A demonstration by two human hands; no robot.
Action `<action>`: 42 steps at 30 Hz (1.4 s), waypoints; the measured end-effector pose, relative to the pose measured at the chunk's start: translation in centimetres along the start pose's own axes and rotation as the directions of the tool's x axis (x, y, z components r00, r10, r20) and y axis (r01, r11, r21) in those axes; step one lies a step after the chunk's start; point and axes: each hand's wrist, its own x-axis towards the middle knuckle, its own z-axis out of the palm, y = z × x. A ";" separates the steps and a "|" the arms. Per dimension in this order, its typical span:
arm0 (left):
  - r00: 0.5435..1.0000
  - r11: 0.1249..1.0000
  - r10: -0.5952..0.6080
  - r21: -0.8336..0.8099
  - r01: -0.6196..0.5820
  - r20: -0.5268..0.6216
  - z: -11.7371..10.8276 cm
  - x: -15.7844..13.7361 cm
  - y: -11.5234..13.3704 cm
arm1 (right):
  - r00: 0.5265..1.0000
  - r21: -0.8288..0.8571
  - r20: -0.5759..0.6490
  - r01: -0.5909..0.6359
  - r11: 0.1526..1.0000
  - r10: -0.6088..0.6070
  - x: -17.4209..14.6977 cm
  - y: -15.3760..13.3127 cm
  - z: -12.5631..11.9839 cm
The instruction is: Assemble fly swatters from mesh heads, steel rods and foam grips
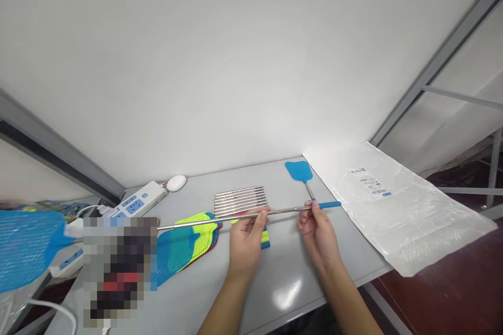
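Observation:
A telescopic fly swatter stretches across the view, its blue mesh head (29, 251) at the far left, its thin metal rod (196, 222) drawn out long and its blue handle (330, 204) on the right. Around the middle of the rod my left hand (244, 246) is closed. My right hand (320, 235) pinches the swatter where rod meets handle. Beneath the rod lie overlapping blue, yellow-green and red swatter heads (202, 238). Several metal rods (239, 201) rest side by side behind my left hand, which partly covers colored handles (266, 238).
Another blue swatter (298, 170) with a short rod lies beyond my right hand. A white plastic mailing bag (393, 204) overhangs the table's right edge. A power strip (135, 204), a white round object (176, 183) and a pixelated patch are on the left.

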 end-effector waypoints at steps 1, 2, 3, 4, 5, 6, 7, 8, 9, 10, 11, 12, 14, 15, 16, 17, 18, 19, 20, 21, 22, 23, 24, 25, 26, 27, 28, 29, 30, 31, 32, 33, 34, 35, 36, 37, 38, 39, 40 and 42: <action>1.000 1.000 0.001 0.007 -0.001 0.002 -0.4 0.3 0.0 | 1.000 -0.006 0.024 -0.018 1.000 0.018 0.0 -0.3 -0.2; 1.000 1.000 0.006 0.017 -0.006 -0.003 -0.8 0.5 0.0 | 0.998 -0.013 0.051 -0.038 0.999 0.039 0.1 -0.6 -0.5; 1.000 0.999 0.017 0.027 -0.017 -0.016 -1.2 0.8 -0.1 | 0.995 -0.020 0.077 -0.056 0.998 0.057 0.2 -0.9 -0.8; 0.999 0.999 0.034 0.035 -0.032 -0.041 -1.6 1.0 -0.1 | 0.993 -0.023 0.095 -0.070 0.997 0.072 0.4 -1.2 -1.2; 0.996 0.998 0.054 0.043 -0.051 -0.072 -1.9 1.1 -0.1 | 0.991 -0.023 0.104 -0.082 0.996 0.084 0.6 -1.6 -1.6; 0.992 0.996 0.073 0.053 -0.068 -0.103 -2.2 1.3 -0.1 | 0.990 -0.023 0.105 -0.093 0.995 0.095 0.9 -1.9 -2.0; 0.988 0.995 0.086 0.065 -0.078 -0.126 -2.4 1.4 -0.1 | 0.990 -0.025 0.100 -0.102 0.995 0.104 1.2 -2.2 -2.4; 0.986 0.994 0.091 0.079 -0.080 -0.137 -2.5 1.5 -0.1 | 0.990 -0.027 0.093 -0.108 0.994 0.110 1.5 -2.5 -2.7; 0.987 0.993 0.087 0.094 -0.075 -0.132 -2.6 1.5 0.0 | 0.989 -0.032 0.086 -0.115 0.993 0.117 1.8 -2.7 -3.1; 0.991 0.992 0.079 0.108 -0.067 -0.110 -2.5 1.5 0.1 | 0.989 -0.036 0.077 -0.120 0.992 0.123 2.0 -2.9 -3.4; 0.995 0.991 0.072 0.122 -0.063 -0.073 -2.5 1.5 0.2 | 0.990 -0.035 0.065 -0.124 0.992 0.126 2.2 -3.1 -3.6; 0.997 0.989 0.068 0.135 -0.064 -0.027 -2.4 1.4 0.2 | 0.991 -0.027 0.049 -0.126 0.992 0.127 2.2 -3.2 -3.8; 0.996 0.986 0.066 0.150 -0.075 0.061 -2.2 1.3 0.1 | 0.992 -0.004 0.012 -0.126 0.992 0.126 2.2 -3.2 -4.1; 0.994 0.987 0.068 0.140 -0.080 0.088 -2.1 1.3 0.0 | 0.992 0.007 -0.007 -0.124 0.992 0.124 2.1 -3.2 -4.2; 0.993 0.990 0.074 0.114 -0.085 0.096 -2.1 1.2 -0.1 | 0.993 0.016 -0.025 -0.118 0.993 0.119 2.0 -3.2 -4.4; 0.993 0.993 0.084 0.074 -0.090 0.085 -2.2 1.2 -0.3 | 0.993 0.022 -0.042 -0.110 0.994 0.111 2.0 -3.2 -4.5; 0.994 0.995 0.096 0.025 -0.098 0.060 -2.3 1.3 -0.4 | 0.993 0.024 -0.059 -0.100 0.995 0.101 1.9 -3.2 -4.6; 0.994 0.994 0.110 -0.027 -0.109 0.027 -2.4 1.3 -0.5 | 0.993 0.025 -0.075 -0.086 0.996 0.088 1.8 -3.2 -4.7; 0.992 0.989 0.124 -0.077 -0.124 -0.012 -2.5 1.4 -0.5 | 0.993 0.024 -0.089 -0.071 0.997 0.073 1.8 -3.2 -4.8; 0.989 0.982 0.135 -0.123 -0.141 -0.057 -2.6 1.5 -0.5 | 0.993 0.022 -0.101 -0.055 0.998 0.057 1.7 -3.3 -4.9; 0.984 0.973 0.143 -0.166 -0.159 -0.104 -2.8 1.6 -0.4 | 0.993 0.018 -0.112 -0.037 0.999 0.039 1.7 -3.4 -5.0; 0.976 0.962 0.151 -0.205 -0.183 -0.160 -2.9 1.8 -0.2 | 0.992 0.015 -0.126 -0.019 1.000 0.020 1.7 -3.6 -5.1; 0.962 0.948 0.160 -0.237 -0.212 -0.221 -3.1 1.9 0.0 | 0.990 0.012 -0.140 0.002 1.000 0.000 1.7 -3.8 -5.2; 0.945 0.936 0.169 -0.256 -0.243 -0.279 -3.3 2.1 0.2 | 0.987 0.010 -0.157 0.022 1.000 -0.020 1.8 -4.0 -5.4; 0.928 0.928 0.177 -0.259 -0.269 -0.328 -3.5 2.2 0.3 | 0.984 0.009 -0.173 0.042 0.999 -0.040 1.9 -4.3 -5.6; 0.915 0.925 0.181 -0.252 -0.283 -0.361 -3.7 2.3 0.5 | 0.981 0.006 -0.186 0.060 0.998 -0.058 1.9 -4.5 -5.7; 0.909 0.928 0.178 -0.242 -0.282 -0.377 -3.9 2.3 0.5 | 0.978 0.003 -0.195 0.076 0.997 -0.074 2.0 -4.8 -5.9; 0.910 0.934 0.169 -0.233 -0.270 -0.380 -4.0 2.3 0.6 | 0.976 0.001 -0.200 0.090 0.996 -0.088 2.1 -5.0 -6.1; 0.915 0.940 0.152 -0.230 -0.250 -0.373 -4.0 2.3 0.5 | 0.974 0.000 -0.202 0.101 0.995 -0.099 2.2 -5.2 -6.2; 0.924 0.946 0.133 -0.231 -0.227 -0.360 -4.0 2.2 0.4 | 0.973 0.002 -0.203 0.109 0.994 -0.107 2.2 -5.4 -6.3; 0.933 0.952 0.117 -0.231 -0.203 -0.340 -3.9 2.1 0.3 | 0.973 0.007 -0.204 0.114 0.993 -0.111 2.3 -5.5 -6.3; 0.945 0.958 0.107 -0.223 -0.181 -0.308 -3.7 1.9 0.1 | 0.972 0.012 -0.208 0.116 0.993 -0.111 2.3 -5.6 -6.2; 0.959 0.965 0.102 -0.206 -0.160 -0.265 -3.4 1.7 -0.1 | 0.971 0.019 -0.212 0.113 0.993 -0.107 2.2 -5.6 -6.1; 0.971 0.973 0.100 -0.183 -0.141 -0.215 -3.2 1.6 -0.3 | 0.971 0.023 -0.216 0.106 0.994 -0.099 2.2 -5.6 -6.0; 0.981 0.979 0.097 -0.161 -0.125 -0.166 -2.9 1.4 -0.4 | 0.971 0.027 -0.220 0.098 0.995 -0.090 2.1 -5.6 -5.9; 0.987 0.983 0.096 -0.146 -0.114 -0.126 -2.7 1.2 -0.6 | 0.971 0.031 -0.223 0.091 0.995 -0.082 2.0 -5.5 -5.7; 0.991 0.984 0.095 -0.139 -0.108 -0.097 -2.5 1.1 -0.7 | 0.971 0.033 -0.226 0.087 0.996 -0.078 1.9 -5.5 -5.6; 0.992 0.985 0.094 -0.137 -0.104 -0.081 -2.4 1.0 -0.8 | 0.970 0.033 -0.229 0.088 0.996 -0.078 1.8 -5.4 -5.6; 0.993 0.985 0.094 -0.135 -0.104 -0.078 -2.3 1.0 -0.8 | 0.970 0.029 -0.229 0.089 0.996 -0.081 1.7 -5.4 -5.5; 0.991 0.986 0.098 -0.127 -0.109 -0.091 -2.4 1.0 -0.8 | 0.971 0.013 -0.222 0.099 0.995 -0.094 1.7 -5.3 -5.5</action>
